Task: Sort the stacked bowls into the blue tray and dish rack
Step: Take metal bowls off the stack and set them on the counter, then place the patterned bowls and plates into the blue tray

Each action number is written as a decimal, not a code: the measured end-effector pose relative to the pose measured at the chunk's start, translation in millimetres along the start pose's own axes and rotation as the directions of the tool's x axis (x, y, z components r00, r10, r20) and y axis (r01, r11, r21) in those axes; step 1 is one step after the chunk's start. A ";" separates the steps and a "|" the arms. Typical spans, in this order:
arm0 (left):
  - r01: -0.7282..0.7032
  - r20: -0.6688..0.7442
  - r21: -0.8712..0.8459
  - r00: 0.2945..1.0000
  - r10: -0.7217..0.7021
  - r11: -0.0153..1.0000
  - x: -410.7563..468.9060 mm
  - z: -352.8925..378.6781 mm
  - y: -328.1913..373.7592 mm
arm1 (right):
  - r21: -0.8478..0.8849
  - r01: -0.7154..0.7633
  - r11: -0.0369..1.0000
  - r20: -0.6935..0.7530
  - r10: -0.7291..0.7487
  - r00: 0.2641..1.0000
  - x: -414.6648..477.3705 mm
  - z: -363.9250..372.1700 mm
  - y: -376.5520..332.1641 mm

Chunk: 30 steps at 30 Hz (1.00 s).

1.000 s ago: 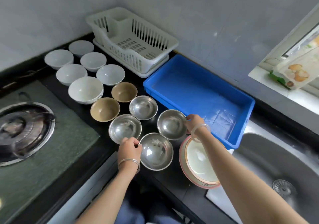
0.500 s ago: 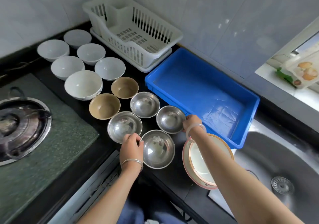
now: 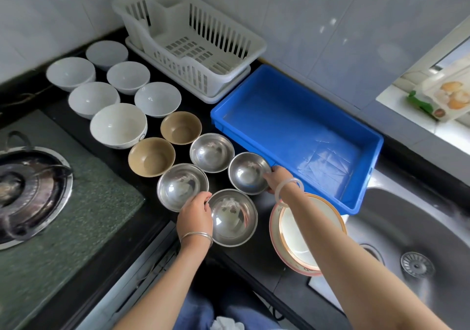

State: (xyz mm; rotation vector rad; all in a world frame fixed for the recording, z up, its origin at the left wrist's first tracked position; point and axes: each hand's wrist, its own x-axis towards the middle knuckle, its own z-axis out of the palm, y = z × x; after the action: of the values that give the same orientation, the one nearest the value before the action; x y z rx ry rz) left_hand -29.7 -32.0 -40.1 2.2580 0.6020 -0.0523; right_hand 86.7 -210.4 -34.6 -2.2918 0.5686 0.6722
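Steel bowls [image 3: 211, 151] stand on the bench [image 3: 256, 256], outside blue tray [image 3: 292, 126] and dish rack [image 3: 203, 47]. Left hand [image 3: 195, 214] grips the nearest steel bowl [image 3: 232, 219]; right hand [image 3: 278, 178] pinches the right steel bowl [image 3: 248, 172].

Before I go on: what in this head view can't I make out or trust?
All in the head view:
1. Left hand: its own back hides the fingers, so I cannot tell whether it grips the front steel bowl or the left steel bowl.
2. Plates: the right forearm crosses them, so their count is unknown.
3. Packet on the sill: cut off by the right edge, print too small to read.
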 end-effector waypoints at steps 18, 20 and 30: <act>-0.273 0.396 -0.029 0.880 0.262 0.962 -18.1 36.4 76.0 | -0.165 -0.043 0.985 -0.409 -0.029 0.912 -89.7 -64.9 126.1; -0.308 0.489 -0.006 0.829 0.271 0.951 -26.5 48.7 85.6 | -0.107 -0.093 0.990 -0.397 0.043 0.917 -98.3 -58.2 146.2; -0.354 0.514 0.059 0.812 0.276 0.933 -37.7 74.3 102.5 | 0.155 -0.133 0.979 -0.523 0.195 0.830 -108.8 -43.0 163.8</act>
State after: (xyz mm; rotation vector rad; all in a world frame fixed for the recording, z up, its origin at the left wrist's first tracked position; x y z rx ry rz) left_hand -7.2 -159.3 -12.9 2.3298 -0.0642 -0.5171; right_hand -75.3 -329.0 -20.2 -2.3337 1.0470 0.0469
